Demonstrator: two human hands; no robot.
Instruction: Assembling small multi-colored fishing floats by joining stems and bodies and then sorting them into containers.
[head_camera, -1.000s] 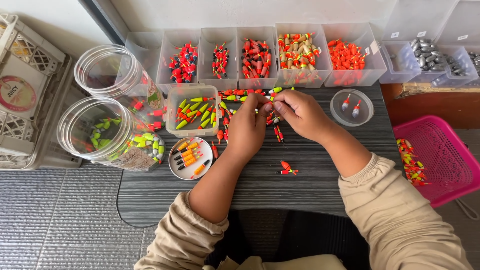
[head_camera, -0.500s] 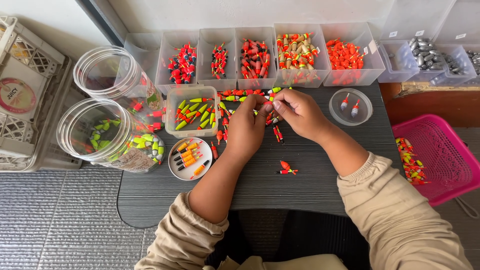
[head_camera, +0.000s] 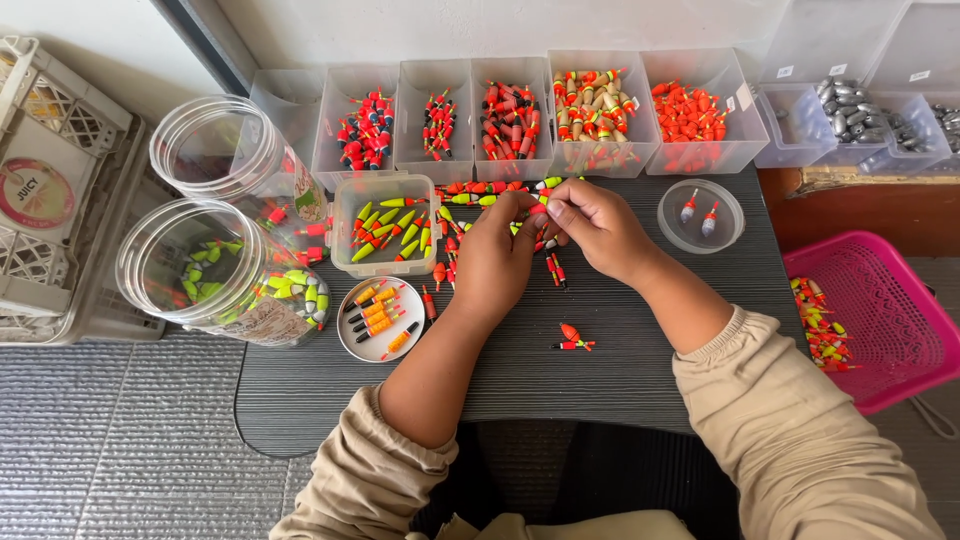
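My left hand (head_camera: 495, 262) and my right hand (head_camera: 597, 226) meet over a loose pile of small red, orange and yellow fishing floats (head_camera: 463, 240) on the dark table (head_camera: 600, 370). Fingertips of both hands pinch a small float (head_camera: 541, 209) between them. A square clear box of yellow-green floats (head_camera: 387, 225) stands just left of my left hand. Two stray red floats (head_camera: 571, 337) lie near my forearms.
A row of clear bins (head_camera: 520, 120) with sorted floats lines the table's far edge. Two big clear jars (head_camera: 225, 262) lie at the left. A round lid of orange floats (head_camera: 380, 318), a round dish (head_camera: 701, 215), a pink basket (head_camera: 880, 320) and bins of grey sinkers (head_camera: 850, 110) surround.
Both hands stay over the pile. My fingers have shifted slightly, working the small float between them.
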